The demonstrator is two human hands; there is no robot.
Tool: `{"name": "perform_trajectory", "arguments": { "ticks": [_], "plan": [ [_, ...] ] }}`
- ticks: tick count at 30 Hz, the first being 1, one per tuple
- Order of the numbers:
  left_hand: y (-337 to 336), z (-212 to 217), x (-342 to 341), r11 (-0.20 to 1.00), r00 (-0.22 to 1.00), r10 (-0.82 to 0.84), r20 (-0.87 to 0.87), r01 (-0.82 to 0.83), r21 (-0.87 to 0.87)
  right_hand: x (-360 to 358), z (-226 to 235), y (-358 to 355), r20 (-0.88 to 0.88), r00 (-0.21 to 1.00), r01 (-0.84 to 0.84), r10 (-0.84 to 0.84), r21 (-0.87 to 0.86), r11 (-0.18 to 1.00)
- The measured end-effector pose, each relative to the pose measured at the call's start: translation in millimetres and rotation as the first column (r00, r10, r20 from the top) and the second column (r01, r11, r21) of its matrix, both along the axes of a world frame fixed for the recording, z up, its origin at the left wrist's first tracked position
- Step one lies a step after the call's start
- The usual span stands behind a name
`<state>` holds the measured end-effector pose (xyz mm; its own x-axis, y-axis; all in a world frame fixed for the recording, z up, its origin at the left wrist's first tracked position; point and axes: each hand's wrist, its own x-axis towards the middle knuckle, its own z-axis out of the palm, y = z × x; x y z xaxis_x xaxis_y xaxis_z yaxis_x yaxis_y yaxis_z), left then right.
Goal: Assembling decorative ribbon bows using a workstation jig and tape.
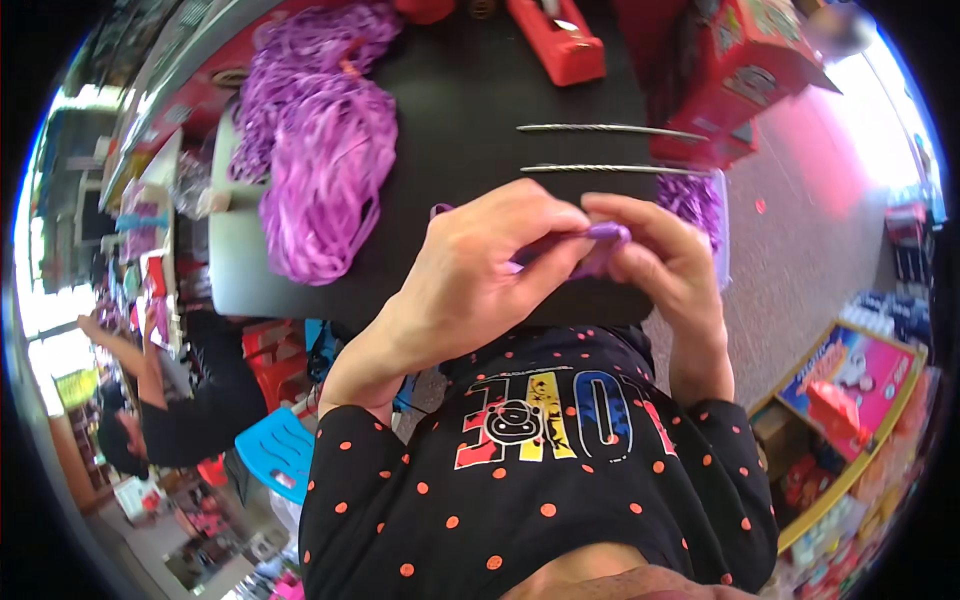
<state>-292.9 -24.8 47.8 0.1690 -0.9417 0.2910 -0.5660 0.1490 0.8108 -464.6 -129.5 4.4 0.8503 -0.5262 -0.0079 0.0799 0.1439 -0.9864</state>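
Close to the table's near edge, my two hands meet around a strip of purple ribbon (606,232). My left hand (490,250) pinches one end of it between thumb and fingertips. The thumb and fingers of my right hand (668,250) close on the other side, where the ribbon looks rolled or looped. More purple shows below the fingers, partly hidden by them. At the left of the table lies a large bundle of purple ribbon (325,180). Beyond my hands, two thin twisted metal rods (610,128) lie side by side.
A red tape dispenser (565,45) stands at the far side of the black table (450,90). Red boxes (745,75) and a bin of shiny purple pieces (690,208) are at the right edge. On the left are a blue stool (275,452) and another person (190,390).
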Motion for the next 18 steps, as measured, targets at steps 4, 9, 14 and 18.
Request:
{"name": "perform_trajectory", "arguments": {
  "ticks": [4, 9, 14, 18],
  "plan": [
    [-50, 4, -25, 0.983, 0.979, -0.181, -0.094, 0.183, 0.006, -49, 3, -29, 0.038, 0.962, 0.273, -0.271, -0.196, 0.942],
    [-113, 1, -63, 0.901, 0.88, -0.423, -0.219, 0.433, 0.002, -85, 17, -49, 0.106, 0.915, 0.404, -0.39, -0.259, 0.877],
    [-178, -8, -92, 0.774, 0.743, -0.63, -0.226, 0.622, -0.117, -134, 2, -86, -0.015, 0.783, 0.592, -0.621, -0.284, 0.754],
    [-234, 12, -105, 0.523, 0.5, -0.754, -0.426, 0.85, 0.072, -131, 16, -88, 0.117, 0.627, 0.753, -0.77, -0.345, 0.56]
  ]
}}
